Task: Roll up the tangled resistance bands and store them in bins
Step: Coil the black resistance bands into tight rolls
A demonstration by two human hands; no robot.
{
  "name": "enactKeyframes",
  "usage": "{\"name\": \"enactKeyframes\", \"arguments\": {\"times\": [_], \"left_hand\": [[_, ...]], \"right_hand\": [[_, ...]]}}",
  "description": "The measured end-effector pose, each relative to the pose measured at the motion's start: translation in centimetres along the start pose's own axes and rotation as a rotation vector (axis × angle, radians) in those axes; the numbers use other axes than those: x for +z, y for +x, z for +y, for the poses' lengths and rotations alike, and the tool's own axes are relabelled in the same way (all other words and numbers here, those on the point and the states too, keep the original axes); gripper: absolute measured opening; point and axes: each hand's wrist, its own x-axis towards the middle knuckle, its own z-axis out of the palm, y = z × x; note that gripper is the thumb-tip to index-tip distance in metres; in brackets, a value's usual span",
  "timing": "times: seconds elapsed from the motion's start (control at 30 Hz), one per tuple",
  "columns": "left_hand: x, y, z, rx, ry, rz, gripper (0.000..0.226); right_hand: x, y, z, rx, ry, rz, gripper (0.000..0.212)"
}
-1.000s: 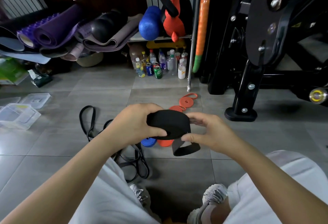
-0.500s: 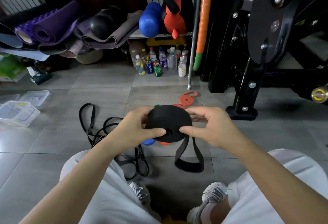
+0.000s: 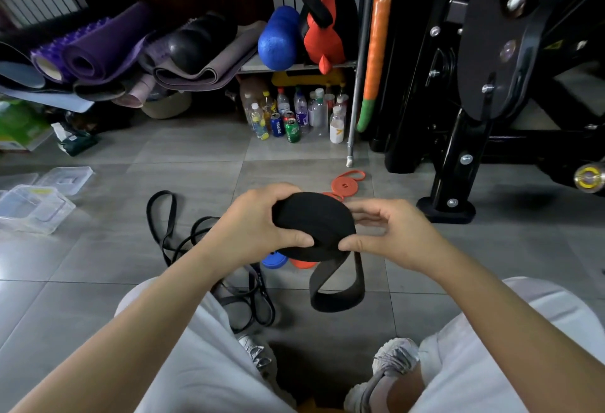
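I hold a wide black resistance band (image 3: 316, 222), mostly wound into a thick roll, above the grey floor. My left hand (image 3: 258, 226) grips the roll's left side with thumb on its front face. My right hand (image 3: 389, 232) pinches its right side. A loose loop of the same band hangs below the roll. On the floor lie a tangle of thin black bands (image 3: 209, 258), a rolled blue band (image 3: 274, 260), a rolled orange band (image 3: 302, 263) partly hidden by the roll, and an orange band (image 3: 345, 183) farther back. Clear plastic bins (image 3: 32, 208) sit at the left.
A black machine frame and its foot (image 3: 447, 209) stand at the right. Bottles and cans (image 3: 294, 117) line the back under a shelf. Rolled mats (image 3: 108, 49) pile at back left. A metal pole (image 3: 355, 137) reaches the floor. My knees and shoes fill the bottom.
The roll has turned in my hands and looks fuller. The hanging loop dropped lower than a second ago and stays under the roll.
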Motion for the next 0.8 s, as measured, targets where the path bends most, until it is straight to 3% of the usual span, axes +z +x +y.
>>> {"name": "enactKeyframes", "arguments": {"times": [0.23,0.37,0.43,0.53,0.67,0.73,0.8], "left_hand": [[1.0,-0.3,-1.2,0.046,-0.425,0.105,0.05],[2.5,-0.5,-2.3,0.024,-0.756,0.13,0.048],[3.3,-0.7,-2.6,-0.032,-0.81,0.115,0.047],[2.9,-0.6,-2.1,-0.071,-0.384,0.099,0.05],[1.9,-0.3,0.1,0.139,0.314,-0.044,0.084],[2.3,0.2,0.8,0.198,0.553,-0.105,0.08],[2.3,0.8,0.5,0.201,0.622,-0.087,0.07]], "right_hand": [[-0.3,-0.5,0.9,-0.016,0.246,0.041,0.047],[-0.1,-0.4,1.0,-0.022,0.259,0.07,0.047],[0.1,-0.4,1.0,-0.023,0.225,0.105,0.045],[0.1,-0.5,0.9,-0.018,0.152,0.118,0.042],[0.4,-0.1,0.3,-0.027,-0.068,0.066,0.037],[0.8,0.2,0.1,-0.025,-0.118,0.051,0.036],[0.8,0.4,0.1,0.001,-0.07,0.05,0.039]]}}
